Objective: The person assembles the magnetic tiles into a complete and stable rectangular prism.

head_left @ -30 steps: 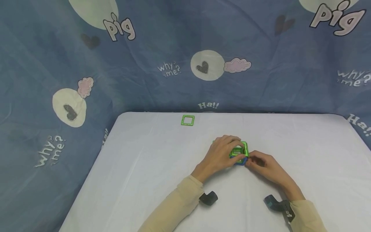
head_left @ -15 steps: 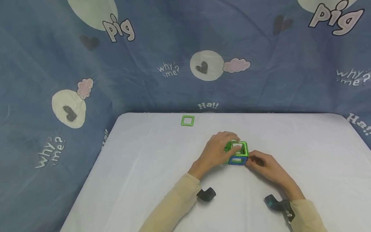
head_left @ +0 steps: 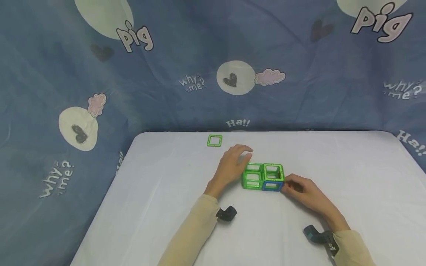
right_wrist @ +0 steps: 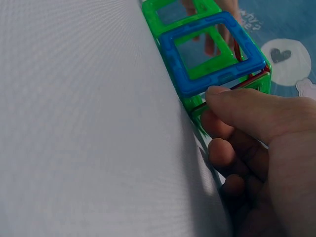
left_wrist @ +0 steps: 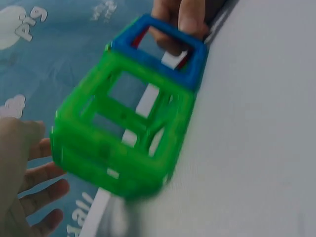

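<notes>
Two joined box shapes of magnetic building tiles (head_left: 263,176) stand side by side on the white table, mostly green. A blue square tile (right_wrist: 180,74) forms the near side of the right-hand box, and red edges show on its right side in the wrist views. My right hand (head_left: 307,192) pinches the lower right edge of this structure with thumb and forefinger. Just off its left end, my left hand (head_left: 229,166) has its fingers loosely extended and holds nothing; the left wrist view shows those fingers spread beside the green box (left_wrist: 113,173).
A single green square tile (head_left: 214,145) lies flat near the table's back edge, left of centre. Behind the white table (head_left: 159,177) hangs a blue printed cloth (head_left: 186,107). Dark wrist cameras (head_left: 227,213) are strapped to both forearms.
My left hand has let go of the tile structure and moved left and slightly back, uncovering the left green box. My right hand has stayed at the right edge.
</notes>
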{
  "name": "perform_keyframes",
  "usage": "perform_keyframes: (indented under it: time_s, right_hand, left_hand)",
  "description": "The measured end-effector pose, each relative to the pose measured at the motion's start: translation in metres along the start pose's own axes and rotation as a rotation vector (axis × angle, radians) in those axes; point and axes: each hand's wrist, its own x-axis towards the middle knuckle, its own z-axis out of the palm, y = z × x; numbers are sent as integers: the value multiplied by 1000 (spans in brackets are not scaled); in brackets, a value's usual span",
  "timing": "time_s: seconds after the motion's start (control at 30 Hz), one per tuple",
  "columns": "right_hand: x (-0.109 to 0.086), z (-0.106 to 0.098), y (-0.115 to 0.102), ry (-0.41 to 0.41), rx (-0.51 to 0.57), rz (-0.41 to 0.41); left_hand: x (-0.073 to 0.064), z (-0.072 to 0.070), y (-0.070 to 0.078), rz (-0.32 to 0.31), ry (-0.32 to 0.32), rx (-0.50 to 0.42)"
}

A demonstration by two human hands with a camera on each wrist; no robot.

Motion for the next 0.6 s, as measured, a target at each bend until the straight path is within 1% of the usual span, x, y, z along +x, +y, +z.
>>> perform_keyframes:
  time_s: [0.07, 0.13, 0.27, 0.33, 0.43, 0.53, 0.6]
  right_hand:
    - [2, 0, 0, -1, -8, 5]
    - [1, 0, 1, 2, -17, 14]
    - [-1, 1, 2, 10, -24, 16]
    - [0, 1, 2, 7, -22, 13]
    - [1, 1, 1, 3, -11, 22]
    - [1, 1, 0, 2, -11, 30]
    - [1, 2, -1, 2, -9, 32]
  left_hand:
    - [2, -3, -7, -14, 8, 23]
    - [3, -5, -13, -6, 19, 51]
    - [8, -6, -28, -3, 66, 97]
    - [10, -8, -36, -24, 94, 119]
    - [13, -10, -48, -64, 120, 141]
    - [14, -11, -60, -86, 145, 161]
    - [13, -13, -68, -101, 169, 159]
